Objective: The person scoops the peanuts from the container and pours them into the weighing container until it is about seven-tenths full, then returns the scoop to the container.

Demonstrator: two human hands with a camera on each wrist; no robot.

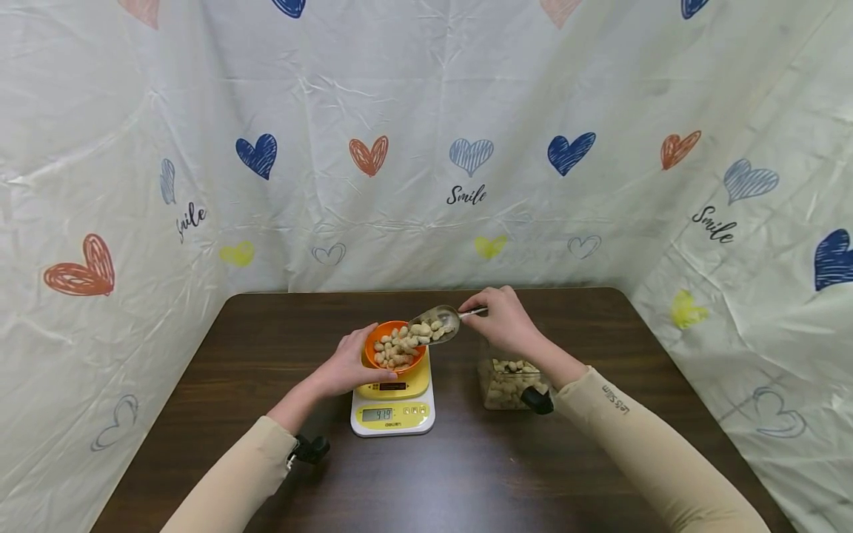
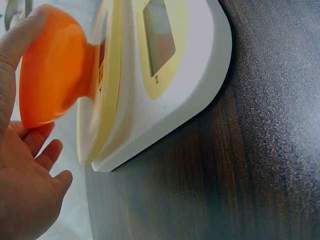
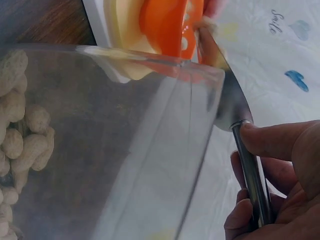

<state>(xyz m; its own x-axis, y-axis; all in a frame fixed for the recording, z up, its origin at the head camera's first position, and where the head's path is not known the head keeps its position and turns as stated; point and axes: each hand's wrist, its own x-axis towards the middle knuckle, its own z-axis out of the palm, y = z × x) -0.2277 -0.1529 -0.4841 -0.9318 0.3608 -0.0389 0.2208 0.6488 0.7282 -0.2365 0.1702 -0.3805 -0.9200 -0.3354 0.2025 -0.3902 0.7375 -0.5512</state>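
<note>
My left hand (image 1: 346, 364) holds an orange bowl (image 2: 55, 70) by its rim, thumb on the near side and fingers round the far side. Peanuts (image 1: 395, 354) fill the bowl, which stands on the yellow plate of a white and yellow kitchen scale (image 1: 421, 423). The scale's display (image 1: 377, 414) is lit with digits. With fingers and thumb round its handle, my right hand (image 1: 504, 320) grips a metal scoop (image 1: 451, 318). The scoop carries peanuts, and its lip tilts over the bowl's right edge.
A clear plastic container (image 3: 145, 125) with peanuts (image 3: 25, 140) in it stands right of the scale, under my right forearm. The dark wooden table (image 1: 466, 474) runs up to a white curtain (image 1: 413, 252) printed with hearts.
</note>
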